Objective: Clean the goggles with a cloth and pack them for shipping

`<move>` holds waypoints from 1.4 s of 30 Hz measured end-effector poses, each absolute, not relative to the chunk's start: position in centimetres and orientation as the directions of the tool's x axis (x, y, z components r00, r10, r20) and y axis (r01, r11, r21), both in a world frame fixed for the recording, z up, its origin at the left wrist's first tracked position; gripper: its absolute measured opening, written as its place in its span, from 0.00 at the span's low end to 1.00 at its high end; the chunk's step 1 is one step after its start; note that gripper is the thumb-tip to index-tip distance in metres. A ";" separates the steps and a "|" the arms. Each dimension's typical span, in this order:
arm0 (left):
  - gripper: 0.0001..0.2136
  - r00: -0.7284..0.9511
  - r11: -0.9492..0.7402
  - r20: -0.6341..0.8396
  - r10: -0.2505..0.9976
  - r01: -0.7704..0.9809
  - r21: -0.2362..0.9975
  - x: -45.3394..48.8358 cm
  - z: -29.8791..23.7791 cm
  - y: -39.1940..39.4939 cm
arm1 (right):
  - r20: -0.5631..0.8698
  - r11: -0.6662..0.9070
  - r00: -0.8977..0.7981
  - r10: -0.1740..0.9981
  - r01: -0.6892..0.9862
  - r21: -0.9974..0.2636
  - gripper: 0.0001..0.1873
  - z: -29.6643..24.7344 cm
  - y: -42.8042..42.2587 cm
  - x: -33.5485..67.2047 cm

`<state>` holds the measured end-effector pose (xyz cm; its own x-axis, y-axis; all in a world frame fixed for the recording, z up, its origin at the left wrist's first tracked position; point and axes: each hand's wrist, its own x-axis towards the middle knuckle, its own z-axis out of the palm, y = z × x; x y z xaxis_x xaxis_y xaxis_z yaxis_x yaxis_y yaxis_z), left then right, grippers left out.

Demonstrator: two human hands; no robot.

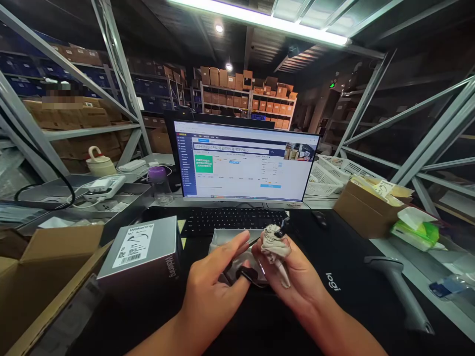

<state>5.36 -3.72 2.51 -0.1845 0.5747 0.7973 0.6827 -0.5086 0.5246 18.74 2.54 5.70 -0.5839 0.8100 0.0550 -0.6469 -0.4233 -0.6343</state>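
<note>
In the middle of the desk, my left hand (213, 279) curls around a black curved piece (248, 273), with the thumb against it. Close beside it, my right hand (302, 284) grips a crumpled pale grey cloth (274, 246). A small glossy black part (283, 227) sticks out at the top of that cloth. Behind my fingers stands an open light-grey box (221, 236), mostly hidden by the hands. To the left is a closed silver-grey box (154, 240) marked "Wakening", with a white label showing a headset-like product.
A monitor (237, 168) and keyboard (230, 220) stand behind the hands. At right are a mouse (319, 220), a barcode scanner (403, 287), a cardboard box (367, 207) and a tissue pack (416, 230). An open carton (59, 242) takes up the left front.
</note>
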 end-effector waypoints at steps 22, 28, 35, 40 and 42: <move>0.18 -0.187 -0.472 0.783 0.593 0.707 0.527 5.0 2.7 -3.5 | 0.105 -0.558 -0.698 0.708 -0.644 -0.523 0.18 4.3 4.1 19.0; 0.18 -0.197 -0.469 0.788 0.584 0.710 0.526 4.9 2.5 -3.6 | 0.149 -0.483 -0.699 0.699 -0.616 -0.623 0.21 4.1 4.0 19.0; 0.23 -0.321 -0.490 0.696 0.642 0.527 0.695 4.7 3.2 -3.9 | 0.362 -0.089 -0.562 0.743 -0.620 -0.779 0.21 3.4 2.8 18.4; 0.22 -0.307 -0.449 0.632 0.712 0.493 0.745 4.2 3.5 -3.4 | 0.333 -0.052 -0.501 0.799 -0.609 -0.791 0.23 3.4 2.3 17.8; 0.21 -0.293 -0.433 0.625 0.723 0.513 0.741 4.1 3.6 -3.3 | 0.316 -0.071 -0.490 0.812 -0.621 -0.780 0.24 3.2 2.2 17.5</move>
